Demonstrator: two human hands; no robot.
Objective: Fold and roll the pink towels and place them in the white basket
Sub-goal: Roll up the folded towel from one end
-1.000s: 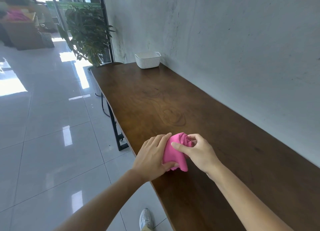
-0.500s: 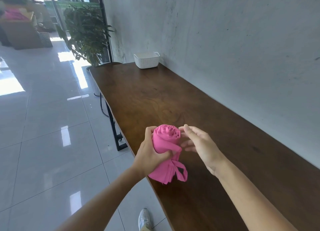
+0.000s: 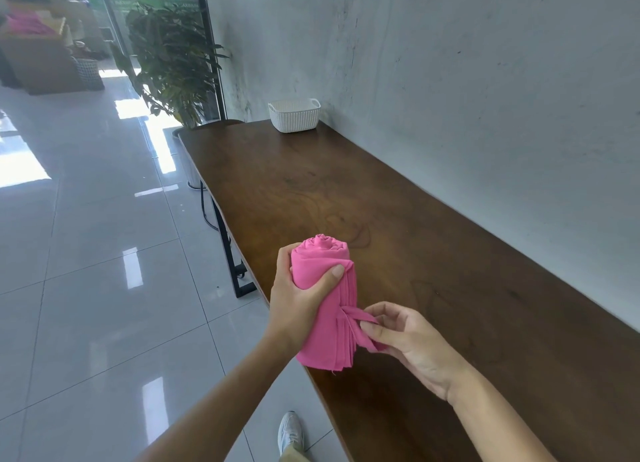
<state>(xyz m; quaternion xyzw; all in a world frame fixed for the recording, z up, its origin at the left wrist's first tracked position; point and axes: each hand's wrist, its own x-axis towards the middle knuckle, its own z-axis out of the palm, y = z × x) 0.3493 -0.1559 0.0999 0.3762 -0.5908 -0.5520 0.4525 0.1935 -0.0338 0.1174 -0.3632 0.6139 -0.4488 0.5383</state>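
Left hand wraps the rolled pink cloth towel up high, thumb clamped across the front, and holds it upright over the near left edge of the long dark wooden table. Right hand pinches a loose pink tail coming off the roll's lower right side.

Here's the danger: tug that tail too hard and the layers fanning out at the bottom could unwind, because only the top is squeezed. A slip here likely means the glossy tiled floor, not the table. The small white ribbed plastic basket sits at the far end, well apart, so an untucked tail may spring loose on the carry.
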